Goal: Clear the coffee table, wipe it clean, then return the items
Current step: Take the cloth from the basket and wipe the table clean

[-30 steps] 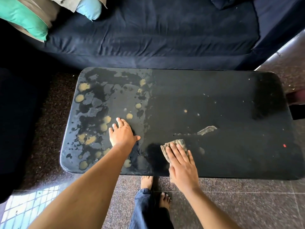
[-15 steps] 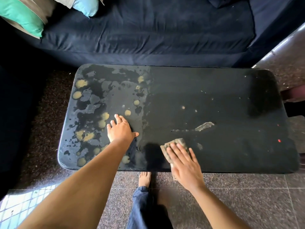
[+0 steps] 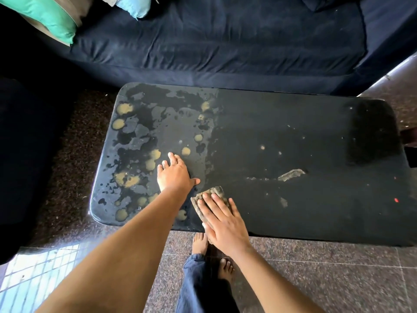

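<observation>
1. Hands flat on the black rectangular coffee table (image 3: 293, 132), both palms down on the top; the table stands just in front of a dark navy fabric sofa (image 3: 225, 41), long edge to long edge.
2. Left hand (image 3: 174, 176) lies on the left half of the top; fingers straight and slightly spread, thumb stuck out to the right; it has hold of nothing, just rests on the surface.
3. Right hand (image 3: 222, 219) is at the near edge, about mid-length of the table; fingers straight and close together, pressing on a crumpled brown-grey cleaning cloth (image 3: 216, 192); no curl round it, only flat pressure; the cloth's far end pokes out past the fingertips.
4. Cloth and left thumb sit just beside each other; whether they touch, I cannot tell.
5. Left half of the top is blotched with round yellowish stains (image 3: 124, 108) and a patchy grey film; the right half looks darker and more even, with a pale scuffed streak (image 3: 291, 175) beyond the right hand and a small red speck (image 3: 396, 200) near the right end.
6. On the sofa's left end: a green cushion (image 3: 49, 16) and a light blue cushion (image 3: 135, 5).
7. Down below: speckled brown stone floor tiles (image 3: 316, 267), a dark blue trouser leg (image 3: 198, 285) and bare feet (image 3: 199, 243) by the table's near edge.
</observation>
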`<state>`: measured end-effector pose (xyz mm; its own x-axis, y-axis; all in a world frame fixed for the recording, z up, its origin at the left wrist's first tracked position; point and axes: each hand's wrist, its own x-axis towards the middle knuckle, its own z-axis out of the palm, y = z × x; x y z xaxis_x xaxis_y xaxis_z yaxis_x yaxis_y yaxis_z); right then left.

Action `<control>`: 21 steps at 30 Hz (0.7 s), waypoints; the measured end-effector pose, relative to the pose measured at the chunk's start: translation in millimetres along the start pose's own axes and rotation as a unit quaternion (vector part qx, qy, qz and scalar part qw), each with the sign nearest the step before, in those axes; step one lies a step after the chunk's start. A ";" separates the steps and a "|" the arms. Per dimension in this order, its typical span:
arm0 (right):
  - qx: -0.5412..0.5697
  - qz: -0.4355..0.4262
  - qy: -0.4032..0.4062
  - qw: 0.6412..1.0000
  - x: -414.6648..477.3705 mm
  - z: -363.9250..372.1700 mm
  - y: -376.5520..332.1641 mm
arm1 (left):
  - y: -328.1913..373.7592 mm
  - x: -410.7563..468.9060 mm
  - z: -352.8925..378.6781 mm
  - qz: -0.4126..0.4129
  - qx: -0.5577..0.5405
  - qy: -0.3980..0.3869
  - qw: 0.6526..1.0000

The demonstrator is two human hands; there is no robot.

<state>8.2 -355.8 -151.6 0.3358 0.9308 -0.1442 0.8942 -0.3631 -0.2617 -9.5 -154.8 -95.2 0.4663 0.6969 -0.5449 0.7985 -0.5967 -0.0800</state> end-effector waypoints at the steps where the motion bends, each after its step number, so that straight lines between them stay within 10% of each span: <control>1: -0.012 0.011 0.003 1.000 -2.4 -0.3 8.9 | -0.4 0.4 -0.6 0.001 0.000 0.000 1.000; 7: 0.051 0.269 0.052 0.961 -10.3 0.8 3.0 | -0.7 0.0 -2.4 0.005 0.014 -0.006 1.000; 12: -0.014 -0.030 0.003 0.999 24.5 -7.0 16.6 | -1.1 1.3 -9.2 0.002 0.035 -0.009 0.999; 17: 0.049 0.215 0.042 0.975 71.3 -13.8 12.8 | -4.1 4.2 -21.7 0.022 0.062 -0.014 0.998; 21: 0.049 0.136 0.059 0.988 74.5 -12.3 16.4 | -21.0 14.4 -35.5 0.043 0.020 0.010 0.999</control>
<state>51.5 -291.9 -155.0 0.5964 0.7948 -0.1119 0.7355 -0.5970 -0.3205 -6.0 -118.2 -71.7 0.5400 0.6503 -0.5343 0.7398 -0.6694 -0.0671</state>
